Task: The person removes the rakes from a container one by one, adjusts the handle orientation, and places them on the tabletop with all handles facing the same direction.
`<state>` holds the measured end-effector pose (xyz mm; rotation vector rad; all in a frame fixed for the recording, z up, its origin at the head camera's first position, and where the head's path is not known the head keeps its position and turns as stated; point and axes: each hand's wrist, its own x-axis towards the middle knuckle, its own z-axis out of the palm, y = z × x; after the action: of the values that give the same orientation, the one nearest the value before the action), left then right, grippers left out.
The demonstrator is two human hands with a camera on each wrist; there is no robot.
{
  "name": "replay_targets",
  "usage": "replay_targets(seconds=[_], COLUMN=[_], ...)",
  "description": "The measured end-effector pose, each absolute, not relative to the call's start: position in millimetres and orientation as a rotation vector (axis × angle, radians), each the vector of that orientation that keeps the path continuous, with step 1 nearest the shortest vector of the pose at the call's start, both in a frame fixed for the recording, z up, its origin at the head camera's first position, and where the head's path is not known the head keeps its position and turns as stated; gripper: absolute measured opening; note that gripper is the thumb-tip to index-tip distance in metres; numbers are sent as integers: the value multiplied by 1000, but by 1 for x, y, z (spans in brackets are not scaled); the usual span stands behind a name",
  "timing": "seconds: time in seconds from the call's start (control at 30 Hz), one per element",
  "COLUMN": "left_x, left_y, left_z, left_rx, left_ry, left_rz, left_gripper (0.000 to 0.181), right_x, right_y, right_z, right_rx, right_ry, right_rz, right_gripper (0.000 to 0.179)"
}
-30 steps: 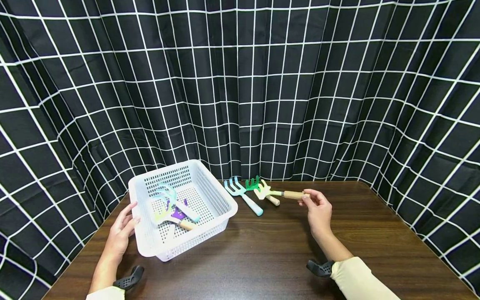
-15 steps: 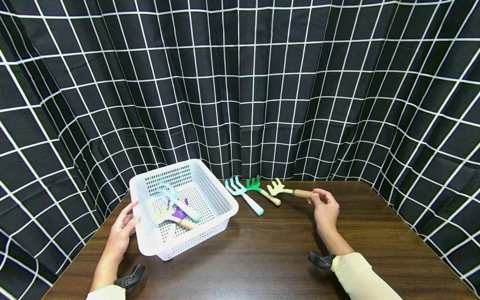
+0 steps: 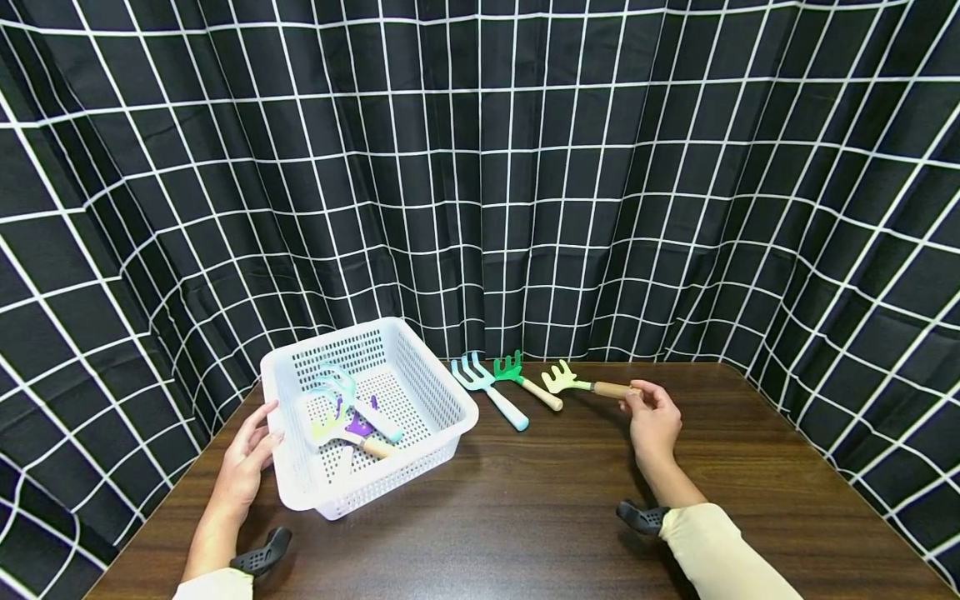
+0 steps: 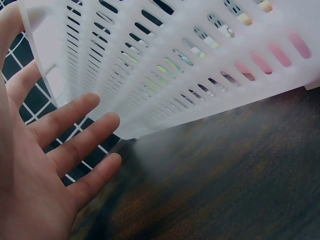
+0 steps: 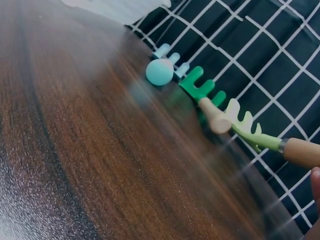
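Note:
My right hand (image 3: 654, 423) pinches the end of the wooden handle of a yellow-green hand rake (image 3: 564, 379), whose tines point left toward the other tools. Beside it on the table lie a green hand rake (image 3: 510, 367) with a pale wooden handle and a light blue hand rake (image 3: 504, 407). At left, my left hand (image 3: 243, 462) holds the rim of a white plastic basket (image 3: 431, 387), with several fingers spread under the rim by the perforated wall (image 4: 115, 70). Inside lie a blue rake (image 3: 375, 417), a purple tool (image 3: 358, 425) and a yellow tool with a wooden handle (image 3: 377, 448).
A dark brown wooden table (image 3: 480, 517) carries everything. Black curtains with a white grid (image 3: 555, 208) rise right behind its back edge and along both sides. Each wrist wears a black strap mount, such as the right mount (image 3: 641, 518).
My right hand has drawn the yellow-green rake to the right, off the green rake, and lowered it slightly. The left hand and basket have stayed nearly in place.

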<state>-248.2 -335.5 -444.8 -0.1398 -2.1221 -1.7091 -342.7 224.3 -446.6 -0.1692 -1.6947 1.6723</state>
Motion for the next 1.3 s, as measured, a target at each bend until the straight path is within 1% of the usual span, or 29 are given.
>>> replay_targets(seconds=[0.57, 1.0, 1.3], left_x=[-248, -248, -249], left_y=[-337, -335, -336], left_z=[-445, -447, -446], left_rx=[-149, -192, -169], left_ry=[-2113, -2070, -2100], left_rz=[-1705, -1720, -1698], left_gripper=[49, 48, 48], right_x=[-346, -357, -360], right_y=[216, 210, 205], right_z=[-451, -462, -461], right_rx=[-141, -203, -321], right_ry=[-1662, -1775, -1922], right_rz=[1678, 1583, 1475], right_gripper=[13, 13, 20])
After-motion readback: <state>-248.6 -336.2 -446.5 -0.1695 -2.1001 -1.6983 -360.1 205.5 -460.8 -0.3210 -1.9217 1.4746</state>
